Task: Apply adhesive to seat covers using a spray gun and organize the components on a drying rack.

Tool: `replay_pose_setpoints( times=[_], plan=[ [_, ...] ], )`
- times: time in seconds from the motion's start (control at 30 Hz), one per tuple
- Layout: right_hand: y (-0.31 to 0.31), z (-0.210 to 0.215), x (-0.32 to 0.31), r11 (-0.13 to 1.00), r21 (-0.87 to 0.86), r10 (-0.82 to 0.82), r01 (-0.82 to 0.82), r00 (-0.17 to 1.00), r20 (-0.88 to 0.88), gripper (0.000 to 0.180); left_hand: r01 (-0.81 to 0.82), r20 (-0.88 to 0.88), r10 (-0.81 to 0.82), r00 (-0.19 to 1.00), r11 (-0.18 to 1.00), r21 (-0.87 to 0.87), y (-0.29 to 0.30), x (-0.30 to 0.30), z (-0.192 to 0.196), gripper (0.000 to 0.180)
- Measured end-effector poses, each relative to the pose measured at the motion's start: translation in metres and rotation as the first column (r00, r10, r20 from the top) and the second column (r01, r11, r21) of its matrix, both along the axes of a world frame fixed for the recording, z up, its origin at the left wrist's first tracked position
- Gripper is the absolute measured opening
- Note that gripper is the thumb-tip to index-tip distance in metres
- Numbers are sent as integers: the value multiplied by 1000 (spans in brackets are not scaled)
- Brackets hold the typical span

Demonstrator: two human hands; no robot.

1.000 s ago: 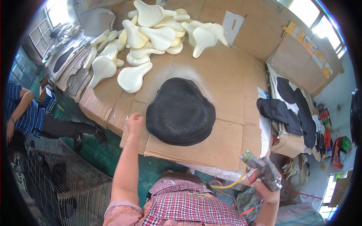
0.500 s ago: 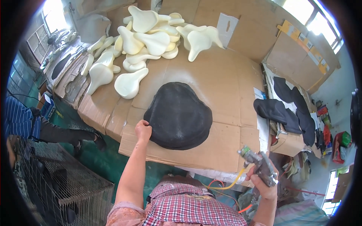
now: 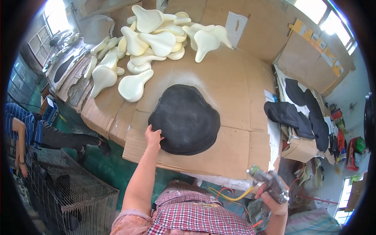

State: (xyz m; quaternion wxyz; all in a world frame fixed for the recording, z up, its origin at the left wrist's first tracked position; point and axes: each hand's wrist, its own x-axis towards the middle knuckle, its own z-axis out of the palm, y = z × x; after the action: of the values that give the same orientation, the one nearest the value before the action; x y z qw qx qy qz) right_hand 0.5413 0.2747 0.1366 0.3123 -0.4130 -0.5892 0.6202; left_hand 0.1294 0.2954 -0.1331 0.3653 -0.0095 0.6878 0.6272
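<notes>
A rounded, three-lobed black pad (image 3: pixel 185 119), apparently layered like a stack of saddle covers, lies on the cardboard-topped table. At its lower left edge is my left hand (image 3: pixel 153 138), thumb and forefinger apart and touching the black material. My right hand (image 3: pixel 274 201) is wrapped round a metal spray gun (image 3: pixel 272 184) with a green part at its front, held beyond the table's near edge at the right. A yellow hose (image 3: pixel 235 197) runs near the gun. Pale saddle-shaped foam pads (image 3: pixel 156 41) are heaped at the far left, with one single foam pad (image 3: pixel 134 86) nearer the black pad.
Black saddle-shaped pieces (image 3: pixel 288 115) lie on a side surface at the right. Upright cardboard (image 3: pixel 258 37) stands along the back. At the left are a wire mesh cage (image 3: pixel 84 188) and another person in a striped shirt (image 3: pixel 27 125). Orange hoses (image 3: pixel 229 190) hang below the table edge.
My left thumb and forefinger have spread from a pinch at the black pad's edge. The pad's top now looks more speckled. The spray gun has dropped slightly toward me. The other person's arm has come into view.
</notes>
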Motion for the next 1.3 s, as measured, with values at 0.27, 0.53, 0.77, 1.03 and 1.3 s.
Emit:
replay_pose_setpoints(
  times=[0.27,0.53,0.77,1.03,1.3],
  plan=[
    [5,-11,17,996,39,-76,79,993,-86,61,125,91,-256,962,714,689,86,-5,118,51],
    [1,-8,26,988,-120,100,-102,995,-18,66,-11,31,-59,998,314,949,62,-65,242,26],
    [0,5,28,992,76,-108,99,985,137,63,-127,11,335,942,327,936,-64,-158,245,25],
    [-3,3,13,958,-191,227,-214,973,50,62,-279,40,563,825,344,897,-136,-177,213,29],
    [11,-5,-12,998,42,-57,56,998,2,60,-220,72,522,850,227,949,-167,-187,161,16]
  ],
)
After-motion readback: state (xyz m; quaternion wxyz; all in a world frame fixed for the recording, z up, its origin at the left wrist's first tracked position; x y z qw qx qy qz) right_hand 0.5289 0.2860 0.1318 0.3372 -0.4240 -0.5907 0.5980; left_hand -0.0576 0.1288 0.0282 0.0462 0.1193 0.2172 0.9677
